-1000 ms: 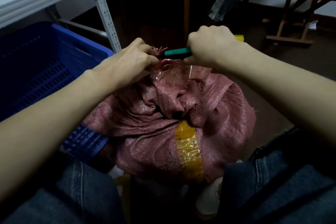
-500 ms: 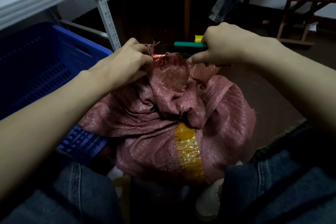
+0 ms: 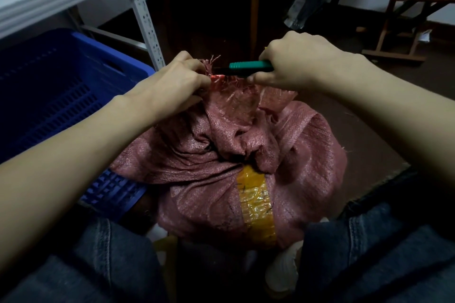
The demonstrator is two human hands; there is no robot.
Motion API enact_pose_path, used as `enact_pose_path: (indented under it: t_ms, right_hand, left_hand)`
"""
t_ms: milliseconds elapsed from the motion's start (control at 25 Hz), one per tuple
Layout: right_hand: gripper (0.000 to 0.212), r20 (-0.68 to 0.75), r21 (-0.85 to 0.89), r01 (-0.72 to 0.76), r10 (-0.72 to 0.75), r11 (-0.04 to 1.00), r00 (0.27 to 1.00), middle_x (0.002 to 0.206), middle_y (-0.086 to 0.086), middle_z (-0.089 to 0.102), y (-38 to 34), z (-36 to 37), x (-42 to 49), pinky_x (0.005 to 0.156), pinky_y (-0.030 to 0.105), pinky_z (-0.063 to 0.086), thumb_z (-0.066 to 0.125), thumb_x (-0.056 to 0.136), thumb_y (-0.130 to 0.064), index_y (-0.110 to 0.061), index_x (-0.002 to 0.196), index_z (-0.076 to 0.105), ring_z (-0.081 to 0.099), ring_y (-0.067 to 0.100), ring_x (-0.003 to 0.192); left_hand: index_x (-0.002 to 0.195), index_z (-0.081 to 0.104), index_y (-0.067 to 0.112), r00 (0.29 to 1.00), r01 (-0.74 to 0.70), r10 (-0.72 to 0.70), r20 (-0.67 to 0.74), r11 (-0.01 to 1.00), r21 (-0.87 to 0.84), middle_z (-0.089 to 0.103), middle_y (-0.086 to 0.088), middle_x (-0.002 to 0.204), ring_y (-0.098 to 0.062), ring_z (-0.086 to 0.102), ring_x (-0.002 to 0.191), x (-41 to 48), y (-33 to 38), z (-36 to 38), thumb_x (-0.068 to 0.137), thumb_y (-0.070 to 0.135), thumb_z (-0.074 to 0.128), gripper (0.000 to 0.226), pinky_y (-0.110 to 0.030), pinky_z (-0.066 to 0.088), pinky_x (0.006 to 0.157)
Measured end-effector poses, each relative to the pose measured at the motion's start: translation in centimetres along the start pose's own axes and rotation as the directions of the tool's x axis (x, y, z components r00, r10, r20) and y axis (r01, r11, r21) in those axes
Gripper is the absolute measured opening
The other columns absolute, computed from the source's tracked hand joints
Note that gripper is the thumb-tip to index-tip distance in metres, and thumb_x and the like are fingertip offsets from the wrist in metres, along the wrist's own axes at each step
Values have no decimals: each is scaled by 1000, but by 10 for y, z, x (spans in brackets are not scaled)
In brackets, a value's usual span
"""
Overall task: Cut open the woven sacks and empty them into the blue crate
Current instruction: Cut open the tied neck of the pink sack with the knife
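A full reddish woven sack (image 3: 246, 174) with a strip of yellow tape (image 3: 256, 206) stands on the floor between my knees. My left hand (image 3: 170, 86) pinches the frayed, gathered top of the sack. A green-handled utility knife (image 3: 248, 66) is gripped in my right hand (image 3: 295, 61), its tip lying against the sack's top edge beside my left fingers. The blue crate (image 3: 61, 96) sits on the floor to the left, touching the sack.
A white metal shelf rack (image 3: 142, 12) rises behind the crate. Wooden chair legs (image 3: 253, 7) stand straight ahead, and a red-topped wooden stool (image 3: 418, 15) is at the far right. My denim-clad legs (image 3: 369, 265) frame the sack. Dark floor lies to the right.
My right hand drew the knife away to the right and up, then brought it back left to the sack's top. The left hand kept its pinch on the fabric.
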State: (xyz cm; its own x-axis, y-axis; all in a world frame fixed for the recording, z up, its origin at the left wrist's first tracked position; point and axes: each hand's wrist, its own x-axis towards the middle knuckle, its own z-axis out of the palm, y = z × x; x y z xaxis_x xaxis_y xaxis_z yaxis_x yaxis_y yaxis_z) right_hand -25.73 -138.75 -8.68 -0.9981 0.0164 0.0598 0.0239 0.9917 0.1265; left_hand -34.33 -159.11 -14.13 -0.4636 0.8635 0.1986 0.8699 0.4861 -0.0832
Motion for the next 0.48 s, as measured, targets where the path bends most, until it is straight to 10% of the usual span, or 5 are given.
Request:
enact_pose_path:
  t_ms: [480]
  right_hand:
    - [49, 1, -15, 23, -23, 1000, 1000, 107, 15, 61, 2, -2, 0, 71, 34, 36, 52, 87, -57, -21, 119, 62, 58, 37, 102]
  left_hand:
    - [99, 67, 7, 1000, -1, 1, 1, 1000, 21, 59, -19, 113, -37, 48, 104, 0, -3, 0, 75, 12, 73, 25, -49, 45, 89]
